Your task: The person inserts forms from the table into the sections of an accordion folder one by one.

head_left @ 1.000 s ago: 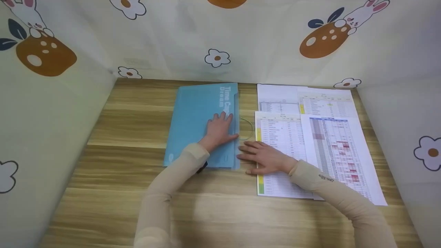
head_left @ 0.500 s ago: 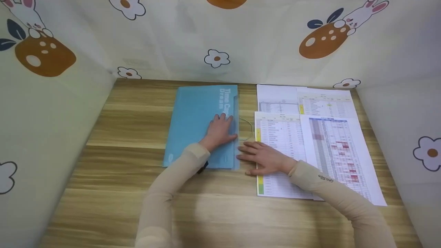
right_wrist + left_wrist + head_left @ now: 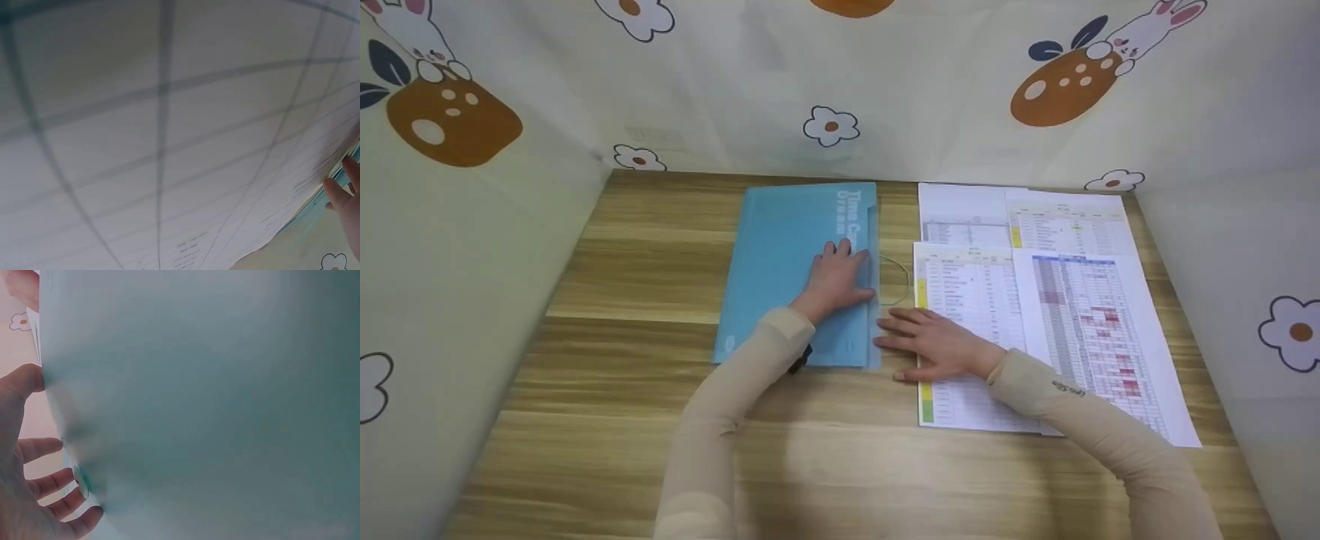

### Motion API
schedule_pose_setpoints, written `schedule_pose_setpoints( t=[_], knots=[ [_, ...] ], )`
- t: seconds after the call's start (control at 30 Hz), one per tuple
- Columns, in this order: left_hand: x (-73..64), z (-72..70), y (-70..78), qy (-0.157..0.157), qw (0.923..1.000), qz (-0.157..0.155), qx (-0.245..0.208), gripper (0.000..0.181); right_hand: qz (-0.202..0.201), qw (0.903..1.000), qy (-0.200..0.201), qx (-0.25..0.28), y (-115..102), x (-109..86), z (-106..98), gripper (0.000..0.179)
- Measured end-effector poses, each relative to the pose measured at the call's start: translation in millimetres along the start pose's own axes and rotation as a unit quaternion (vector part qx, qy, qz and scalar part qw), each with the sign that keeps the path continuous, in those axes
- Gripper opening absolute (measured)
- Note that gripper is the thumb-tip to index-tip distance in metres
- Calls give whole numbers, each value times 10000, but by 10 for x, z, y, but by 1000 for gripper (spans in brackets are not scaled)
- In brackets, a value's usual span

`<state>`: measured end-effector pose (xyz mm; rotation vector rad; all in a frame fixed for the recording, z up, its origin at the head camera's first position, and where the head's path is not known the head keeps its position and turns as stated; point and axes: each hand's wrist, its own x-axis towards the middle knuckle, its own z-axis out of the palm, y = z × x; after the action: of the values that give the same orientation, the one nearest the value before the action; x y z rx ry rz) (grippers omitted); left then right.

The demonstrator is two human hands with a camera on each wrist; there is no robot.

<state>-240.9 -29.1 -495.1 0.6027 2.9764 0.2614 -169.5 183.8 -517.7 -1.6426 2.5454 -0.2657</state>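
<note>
A light blue document folder (image 3: 780, 255) with white lettering lies flat on the wooden table. My left hand (image 3: 835, 276) rests on its right part, fingers spread. In the left wrist view, the fingertips and thumb touch the folder's surface (image 3: 202, 405). Beyond the folder's right edge loops a thin pale elastic cord (image 3: 908, 276). My right hand (image 3: 936, 345) lies over the left edge of a printed sheet (image 3: 967, 296), its extended fingers reaching toward the folder. Close-up printed table lines fill most of the right wrist view on a sheet (image 3: 112, 169).
Right of that sheet lies another printed sheet (image 3: 1099, 337) with red-marked cells. Further sheets (image 3: 1069, 225) lie partly covered behind them. The wooden table (image 3: 645, 300) is bounded by a patterned cloth wall (image 3: 735, 97) at the back and pale side walls.
My left hand has shifted very slightly, with its fingertips a little farther from me than half a second ago. My right hand, the folder and the sheets stay practically in place.
</note>
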Motion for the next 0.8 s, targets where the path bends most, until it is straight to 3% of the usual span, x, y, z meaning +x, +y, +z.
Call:
schedule_pose_setpoints(
  t=[0.5,0.8],
  knots=[
    [78,-103,-88,289,9977,51,-610,62,-47,10000,60,2,0,11,26,61],
    [98,-159,-120,287,9943,156,-1017,60,-105,9998,127,89,-13,3,16,58]
  ],
)
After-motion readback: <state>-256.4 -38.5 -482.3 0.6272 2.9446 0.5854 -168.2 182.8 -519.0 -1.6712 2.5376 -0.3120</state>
